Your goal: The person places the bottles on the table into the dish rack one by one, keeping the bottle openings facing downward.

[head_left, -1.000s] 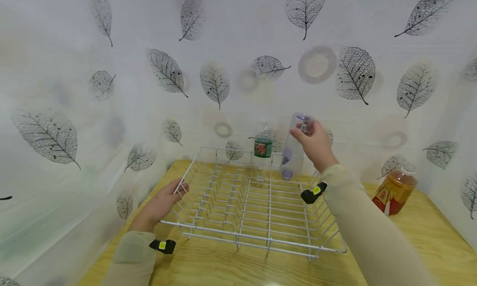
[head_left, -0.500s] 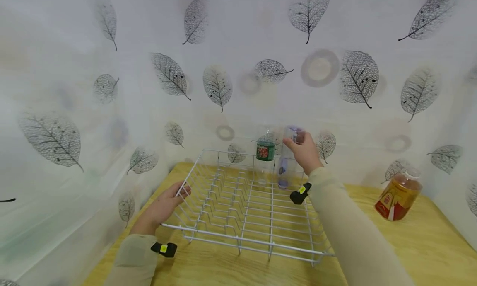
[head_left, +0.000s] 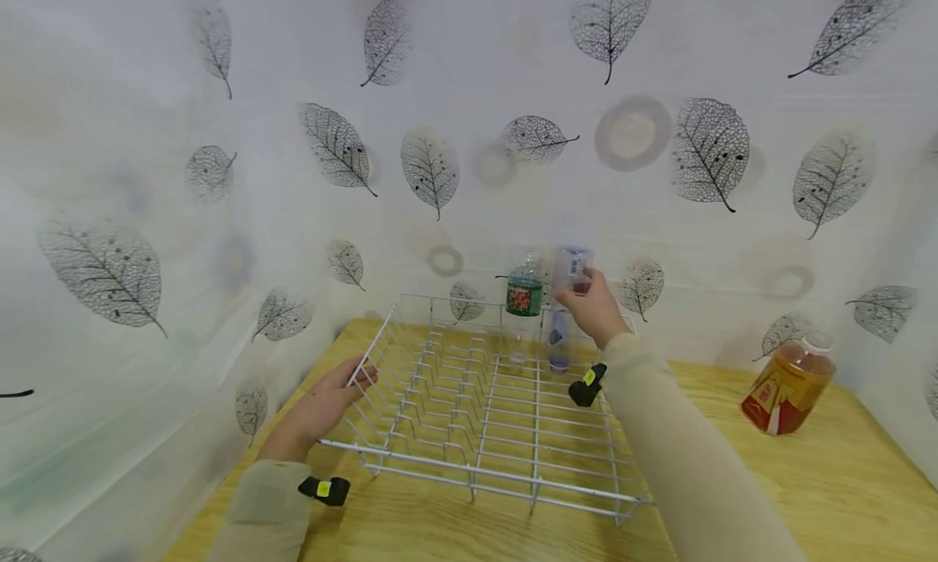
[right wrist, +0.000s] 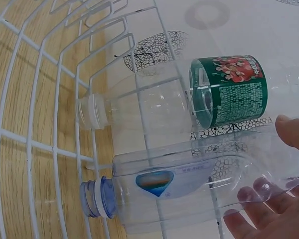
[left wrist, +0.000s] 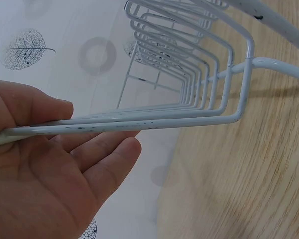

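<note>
My right hand (head_left: 597,308) grips a clear plastic bottle (right wrist: 164,186) with a bluish tint and a blue heart-shaped label mark. It stands upside down at the back of the white wire dish rack (head_left: 513,470), its neck down at the rack's wires. Just left of it, a second clear bottle (right wrist: 229,92) with a green label is upside down in the rack as well. My left hand (head_left: 322,403) holds the rack's left side. In the left wrist view the side wire runs between the thumb and the fairly straight fingers (left wrist: 109,167).
To the right of the rack, a bottle (head_left: 787,387) with an orange-red label and a white cap leans on the wooden table (head_left: 733,456). Behind and to the left hangs a pale curtain (head_left: 469,81) with leaf prints. Plate prongs (head_left: 443,391) fill the rack's left half.
My right hand has lowered the bottle into the back of the rack, moving slightly left, so it stands beside the green-labelled one. The left hand has kept its place on the rack.
</note>
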`<move>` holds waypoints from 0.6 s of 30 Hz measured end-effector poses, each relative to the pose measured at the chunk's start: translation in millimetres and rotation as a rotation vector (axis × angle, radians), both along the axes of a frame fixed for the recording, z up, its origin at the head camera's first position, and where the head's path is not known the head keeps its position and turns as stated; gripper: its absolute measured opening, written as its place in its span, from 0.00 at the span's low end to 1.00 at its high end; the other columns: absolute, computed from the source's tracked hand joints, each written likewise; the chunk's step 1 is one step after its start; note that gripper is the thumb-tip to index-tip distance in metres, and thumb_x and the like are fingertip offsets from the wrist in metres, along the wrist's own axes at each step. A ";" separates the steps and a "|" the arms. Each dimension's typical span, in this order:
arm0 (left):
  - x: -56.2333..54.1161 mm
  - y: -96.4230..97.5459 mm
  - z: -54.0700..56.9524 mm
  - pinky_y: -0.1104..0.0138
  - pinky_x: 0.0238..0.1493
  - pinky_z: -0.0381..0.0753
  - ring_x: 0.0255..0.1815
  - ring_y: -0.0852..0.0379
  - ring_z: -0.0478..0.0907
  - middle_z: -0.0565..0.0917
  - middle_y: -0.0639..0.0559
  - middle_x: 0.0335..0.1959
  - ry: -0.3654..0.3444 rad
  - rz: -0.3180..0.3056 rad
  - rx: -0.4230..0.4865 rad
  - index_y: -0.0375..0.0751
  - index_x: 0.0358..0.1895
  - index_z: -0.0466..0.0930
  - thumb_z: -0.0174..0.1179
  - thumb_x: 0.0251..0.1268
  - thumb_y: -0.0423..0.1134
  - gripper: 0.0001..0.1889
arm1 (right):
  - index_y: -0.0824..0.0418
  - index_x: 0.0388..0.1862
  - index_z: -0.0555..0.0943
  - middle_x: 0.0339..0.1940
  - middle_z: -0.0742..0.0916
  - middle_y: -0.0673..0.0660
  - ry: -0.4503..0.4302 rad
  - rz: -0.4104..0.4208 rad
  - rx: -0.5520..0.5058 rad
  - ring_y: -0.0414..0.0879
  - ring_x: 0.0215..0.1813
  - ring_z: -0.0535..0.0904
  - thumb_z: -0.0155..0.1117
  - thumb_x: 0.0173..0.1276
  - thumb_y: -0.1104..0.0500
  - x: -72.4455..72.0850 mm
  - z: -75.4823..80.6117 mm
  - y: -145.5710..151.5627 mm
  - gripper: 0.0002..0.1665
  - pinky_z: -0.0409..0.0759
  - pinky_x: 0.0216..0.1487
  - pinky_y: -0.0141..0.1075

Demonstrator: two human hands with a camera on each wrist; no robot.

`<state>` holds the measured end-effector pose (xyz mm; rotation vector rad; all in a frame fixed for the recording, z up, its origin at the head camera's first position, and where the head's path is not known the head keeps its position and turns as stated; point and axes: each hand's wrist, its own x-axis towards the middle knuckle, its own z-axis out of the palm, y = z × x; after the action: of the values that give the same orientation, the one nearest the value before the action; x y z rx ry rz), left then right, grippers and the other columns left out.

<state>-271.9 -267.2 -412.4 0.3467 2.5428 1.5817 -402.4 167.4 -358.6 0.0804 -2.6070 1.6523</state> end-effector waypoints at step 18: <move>0.1 -0.5 -0.7 0.40 0.72 0.59 0.74 0.37 0.63 0.67 0.32 0.72 -0.005 0.016 -0.011 0.35 0.79 0.52 0.42 0.83 0.34 0.27 | 0.58 0.84 0.32 0.80 0.58 0.71 -0.074 -0.025 0.065 0.67 0.77 0.59 0.58 0.75 0.43 -0.4 -8.7 -4.5 0.58 0.63 0.71 0.62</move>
<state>-271.8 -267.7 -413.2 0.3215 2.5562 1.5722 -402.8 162.8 -367.3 -0.0110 -2.7041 1.5933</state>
